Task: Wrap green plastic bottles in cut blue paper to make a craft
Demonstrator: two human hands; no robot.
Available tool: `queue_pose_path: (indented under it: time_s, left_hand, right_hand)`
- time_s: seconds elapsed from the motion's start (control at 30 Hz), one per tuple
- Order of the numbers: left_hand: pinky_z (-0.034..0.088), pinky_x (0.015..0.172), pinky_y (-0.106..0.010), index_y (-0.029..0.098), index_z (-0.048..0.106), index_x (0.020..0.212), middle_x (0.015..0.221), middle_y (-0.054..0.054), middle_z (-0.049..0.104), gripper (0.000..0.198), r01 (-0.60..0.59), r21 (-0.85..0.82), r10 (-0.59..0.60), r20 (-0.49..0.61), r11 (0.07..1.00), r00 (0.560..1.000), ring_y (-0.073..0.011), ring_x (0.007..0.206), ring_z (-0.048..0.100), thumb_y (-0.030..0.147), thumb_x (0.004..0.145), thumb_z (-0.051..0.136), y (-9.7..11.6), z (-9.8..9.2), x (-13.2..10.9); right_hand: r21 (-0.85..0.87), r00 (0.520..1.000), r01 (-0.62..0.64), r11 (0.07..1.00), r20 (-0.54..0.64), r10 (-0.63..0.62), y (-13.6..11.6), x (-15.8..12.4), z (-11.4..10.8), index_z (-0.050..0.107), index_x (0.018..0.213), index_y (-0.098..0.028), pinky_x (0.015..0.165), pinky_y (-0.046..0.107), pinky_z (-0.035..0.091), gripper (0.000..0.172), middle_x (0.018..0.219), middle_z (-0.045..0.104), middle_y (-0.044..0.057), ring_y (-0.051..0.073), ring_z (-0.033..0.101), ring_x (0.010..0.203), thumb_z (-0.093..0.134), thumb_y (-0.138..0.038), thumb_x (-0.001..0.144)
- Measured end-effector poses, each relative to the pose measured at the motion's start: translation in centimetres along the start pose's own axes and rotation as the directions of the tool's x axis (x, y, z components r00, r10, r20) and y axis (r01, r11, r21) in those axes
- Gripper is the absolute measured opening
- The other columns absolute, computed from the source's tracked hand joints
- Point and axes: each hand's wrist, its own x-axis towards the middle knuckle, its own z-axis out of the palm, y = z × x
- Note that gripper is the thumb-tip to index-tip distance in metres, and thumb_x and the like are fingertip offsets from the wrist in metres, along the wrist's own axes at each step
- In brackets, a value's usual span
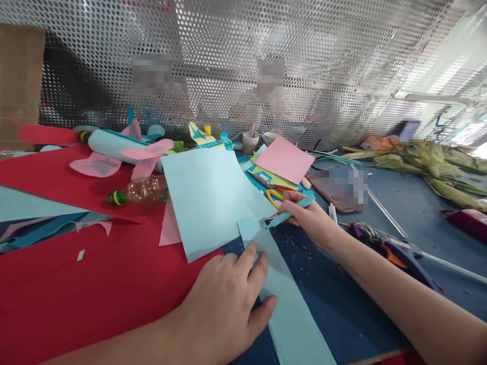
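My left hand [228, 299] lies flat with fingers together on a long light blue paper strip [292, 314] that runs toward the near edge of the table. My right hand [304, 215] pinches a narrow light blue paper strip [300, 205] at its far end. A large light blue sheet [209, 197] lies just beyond both hands, overlapping the strip. Yellow-handled scissors [272, 192] rest right behind my right hand.
Red paper [76, 284] covers the left of the blue table [418, 213]. A paper-covered bottle plane [117, 147], a clear bottle [140, 191], a pink sheet [283, 159], a phone [338, 190], a glue gun [388, 248] and corn husks [426, 162] lie around. A perforated metal screen [243, 61] stands behind, people beyond it.
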Motion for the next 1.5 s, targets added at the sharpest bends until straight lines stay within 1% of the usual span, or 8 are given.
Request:
queue_pose_path:
  time_s: [0.33, 0.63, 0.87, 1.0, 1.1, 1.2, 1.3, 1.5]
  left_hand:
    - [0.060, 0.054, -0.045, 0.012, 0.066, 0.120, 0.124, -0.018, 0.067, 0.044, -0.004, 0.011, 0.004, -0.006, 1.000, 1.000, -0.0300, 0.073, 0.070, 0.036, 0.085, 0.057, 0.1, -0.1, -0.1]
    - [0.061, 0.056, -0.046, 0.013, 0.065, 0.122, 0.125, -0.017, 0.066, 0.044, 0.002, 0.010, -0.002, 0.006, 1.000, 1.000, -0.0307, 0.077, 0.070, 0.036, 0.086, 0.056, 0.0, 0.0, -0.2]
    - [0.060, 0.061, -0.043, 0.012, 0.057, 0.130, 0.126, -0.021, 0.061, 0.052, 0.053, -0.024, -0.054, -0.031, 0.998, 0.998, -0.0307, 0.084, 0.069, 0.044, 0.088, 0.053, -0.4, 0.2, -0.6]
    - [0.059, 0.064, -0.040, 0.017, 0.038, 0.142, 0.116, -0.017, 0.058, 0.058, 0.087, -0.162, -0.106, -0.113, 0.983, 0.988, -0.0294, 0.092, 0.066, 0.042, 0.090, 0.050, -1.0, 0.3, -0.6]
    - [0.056, 0.078, -0.039, 0.021, 0.035, 0.135, 0.108, -0.011, 0.057, 0.044, 0.136, -0.358, -0.218, -0.201, 0.924, 0.955, -0.0258, 0.101, 0.060, 0.027, 0.092, 0.041, -2.1, 0.2, -0.2]
    - [0.053, 0.075, -0.032, 0.024, 0.040, 0.117, 0.093, -0.004, 0.054, 0.026, 0.235, -0.571, -0.381, -0.149, 0.786, 0.912, -0.0164, 0.082, 0.059, 0.017, 0.093, 0.030, -3.2, -0.2, 0.2]
    - [0.050, 0.063, -0.026, 0.025, 0.039, 0.108, 0.088, -0.001, 0.052, 0.018, 0.282, -0.686, -0.441, -0.063, 0.670, 0.895, -0.0118, 0.066, 0.055, 0.020, 0.097, 0.026, -3.6, -0.5, 0.6]
    - [0.047, 0.058, -0.026, 0.025, 0.035, 0.107, 0.086, 0.001, 0.057, 0.014, 0.245, -0.693, -0.398, -0.067, 0.679, 0.915, -0.0085, 0.051, 0.045, 0.020, 0.097, 0.028, -2.9, -0.4, 0.7]
  right_hand:
    - [-0.041, 0.998, -0.058, 0.997, 0.006, 0.059, -0.2, -0.1, -0.1, 0.036, 0.060, -0.023, 0.053, 0.022, 0.036, 0.032, 0.057, 0.038, -0.007, 0.016, 0.062, 0.064, 0.066, -0.033, 0.066]
    - [-0.027, 0.997, -0.060, 0.998, 0.036, 0.061, -0.1, 0.0, -0.1, 0.042, 0.056, -0.021, 0.046, 0.022, 0.021, 0.029, 0.051, 0.042, -0.008, 0.008, 0.034, 0.048, 0.068, -0.027, 0.065]
    - [0.182, 0.996, -0.078, 0.980, -0.018, 0.083, -0.4, -0.1, -0.3, 0.042, 0.058, -0.023, 0.050, 0.022, 0.037, 0.030, 0.045, 0.030, -0.012, 0.007, 0.025, 0.043, 0.068, -0.031, 0.071]
    - [0.280, 0.997, -0.059, 0.958, -0.036, 0.072, -0.6, -0.1, -0.4, 0.052, 0.068, -0.023, 0.058, 0.025, 0.045, 0.030, 0.043, 0.027, -0.013, 0.008, 0.024, 0.043, 0.072, -0.045, 0.074]
    - [0.340, 0.999, -0.054, 0.939, 0.022, 0.050, -1.4, -0.4, -0.1, 0.055, 0.068, -0.023, 0.059, 0.026, 0.046, 0.036, 0.047, 0.034, -0.010, 0.010, 0.033, 0.047, 0.074, -0.053, 0.069]
    - [0.377, 0.987, -0.092, 0.922, 0.159, 0.033, -2.2, -1.1, 0.2, 0.058, 0.068, -0.022, 0.055, 0.026, 0.047, 0.032, 0.051, 0.043, -0.007, 0.011, 0.041, 0.050, 0.072, -0.051, 0.069]
    - [0.363, 0.956, -0.104, 0.926, 0.294, -0.008, -2.3, -1.8, 0.6, 0.058, 0.069, -0.021, 0.055, 0.026, 0.047, 0.024, 0.053, 0.049, -0.005, 0.012, 0.046, 0.051, 0.071, -0.041, 0.076]
    - [0.369, 0.948, -0.006, 0.930, 0.299, -0.112, -1.2, -2.0, 0.5, 0.056, 0.074, -0.022, 0.055, 0.025, 0.043, 0.022, 0.061, 0.053, -0.006, 0.010, 0.045, 0.050, 0.065, -0.037, 0.087]
